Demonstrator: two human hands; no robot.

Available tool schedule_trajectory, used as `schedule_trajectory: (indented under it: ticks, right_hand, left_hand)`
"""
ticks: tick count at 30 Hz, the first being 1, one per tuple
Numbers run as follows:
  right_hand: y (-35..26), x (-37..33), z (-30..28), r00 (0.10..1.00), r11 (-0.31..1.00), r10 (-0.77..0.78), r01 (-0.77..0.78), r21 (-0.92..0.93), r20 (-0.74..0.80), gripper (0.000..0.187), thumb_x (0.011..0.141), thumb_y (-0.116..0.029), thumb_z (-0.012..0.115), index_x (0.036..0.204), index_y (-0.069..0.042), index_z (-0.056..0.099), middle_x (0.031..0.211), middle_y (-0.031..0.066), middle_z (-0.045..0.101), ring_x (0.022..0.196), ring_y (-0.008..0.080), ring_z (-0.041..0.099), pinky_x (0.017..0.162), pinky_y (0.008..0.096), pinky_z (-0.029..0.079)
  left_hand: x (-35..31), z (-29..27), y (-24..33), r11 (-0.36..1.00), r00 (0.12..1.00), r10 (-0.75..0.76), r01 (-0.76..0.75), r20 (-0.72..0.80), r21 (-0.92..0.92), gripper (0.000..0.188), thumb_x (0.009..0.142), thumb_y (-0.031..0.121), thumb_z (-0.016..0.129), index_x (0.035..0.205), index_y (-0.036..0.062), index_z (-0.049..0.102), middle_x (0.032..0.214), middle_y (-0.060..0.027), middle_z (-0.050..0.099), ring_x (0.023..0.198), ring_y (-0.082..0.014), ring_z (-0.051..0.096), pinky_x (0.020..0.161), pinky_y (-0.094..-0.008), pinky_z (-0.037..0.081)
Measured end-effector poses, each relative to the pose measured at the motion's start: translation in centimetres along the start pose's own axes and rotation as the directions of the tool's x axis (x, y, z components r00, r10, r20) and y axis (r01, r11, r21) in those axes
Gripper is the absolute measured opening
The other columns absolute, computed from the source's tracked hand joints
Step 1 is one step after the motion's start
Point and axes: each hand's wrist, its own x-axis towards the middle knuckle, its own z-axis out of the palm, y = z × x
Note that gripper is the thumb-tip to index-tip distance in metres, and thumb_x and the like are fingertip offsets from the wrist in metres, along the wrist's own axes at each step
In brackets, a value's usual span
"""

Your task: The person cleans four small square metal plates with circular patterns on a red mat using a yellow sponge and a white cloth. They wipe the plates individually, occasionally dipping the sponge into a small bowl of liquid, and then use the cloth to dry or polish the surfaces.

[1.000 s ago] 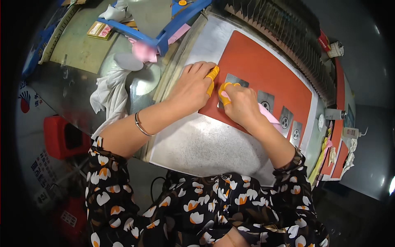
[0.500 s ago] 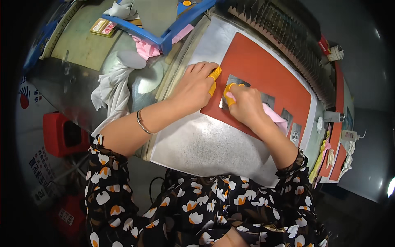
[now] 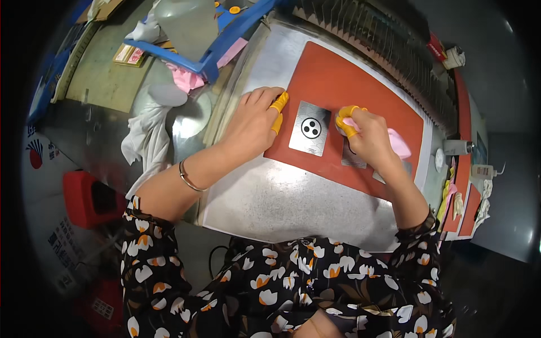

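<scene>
Presently, the right hand (image 3: 365, 134) pinches a pink cloth (image 3: 399, 145) over a partly hidden metal card (image 3: 353, 159) on the red mat (image 3: 355, 81); the left hand (image 3: 256, 119), grip loosely spread, rests at the mat's left edge.

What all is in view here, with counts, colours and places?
Mat: 1, brick-red, centre
Patterned plates: at least 3, silvery, on the mat
Tray: 1, blue, upper left
Pink cloths: at least 2, pink, one in the right hand, one beside the tray
Crumpled cloth: 1, white, left of the mat
Rack: 1, dark, beyond the mat
Bottles: 2, grey and whitish, right side
Plastic item: 1, red, lower left
Bracelet: 1, silvery, left wrist
Sleeves: 2, black with flowers, both arms
Hands: 2, with yellow finger covers, right over the plates, left hand at the mat's left edge
</scene>
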Motion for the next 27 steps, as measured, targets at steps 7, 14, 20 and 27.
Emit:
schedule_trajectory:
  ticks: [7, 14, 20, 27]
  right_hand:
    - [-2.1, 4.5, 3.7, 0.982, 0.988, -0.132, 0.141, -0.063, 0.137, 0.008, 0.077, -0.011, 0.059, 0.082, -0.005, 0.061, 0.068, 0.0174, 0.06, 0.064, 0.0353, 0.06, 0.058, 0.0456, 0.047]
    - [-1.9, 3.8, 4.0, 0.992, 0.992, -0.127, 0.127, -0.023, 0.016, 0.005, 0.076, -0.008, 0.06, 0.08, -0.004, 0.06, 0.066, 0.0171, 0.058, 0.061, 0.0365, 0.057, 0.055, 0.0447, 0.045]
    - [-1.1, 3.8, 4.1, 0.986, 0.987, -0.16, 0.161, -0.028, 0.042, 0.008, 0.073, -0.005, 0.059, 0.08, -0.005, 0.061, 0.068, 0.0157, 0.06, 0.06, 0.0348, 0.059, 0.052, 0.0442, 0.046]
    - [-2.4, 5.0, 4.1, 0.973, 0.975, -0.221, 0.222, -0.009, 0.069, 0.003, 0.076, -0.004, 0.061, 0.078, -0.002, 0.061, 0.067, 0.0172, 0.059, 0.058, 0.0354, 0.056, 0.052, 0.042, 0.045]
  left_hand:
    - [0.4, -0.2, -0.1, 1.0, 1.0, 0.002, -0.002, 0.022, 0.029, 0.04, 0.071, -0.003, 0.055, 0.111, -0.005, 0.055, 0.123, -0.0129, 0.047, 0.112, -0.0313, 0.043, 0.094, -0.0393, 0.034]
    - [0.2, 0.1, 0.2, 0.999, 1.0, 0.006, -0.007, 0.031, 0.041, 0.041, 0.068, -0.005, 0.055, 0.109, -0.0063, 0.055, 0.123, -0.014, 0.047, 0.112, -0.0327, 0.043, 0.096, -0.0409, 0.034]
    - [0.1, -0.3, -0.1, 1.0, 1.0, -0.009, 0.009, 0.023, 0.015, 0.04, 0.067, -0.003, 0.057, 0.107, -0.0067, 0.056, 0.122, -0.0142, 0.047, 0.113, -0.0313, 0.043, 0.095, -0.0401, 0.033]
    - [-0.1, 0.2, -0.2, 1.0, 1.0, -0.009, 0.009, -0.01, -0.009, 0.039, 0.066, -0.004, 0.058, 0.104, -0.0081, 0.057, 0.122, -0.014, 0.047, 0.114, -0.0304, 0.043, 0.096, -0.0392, 0.032]
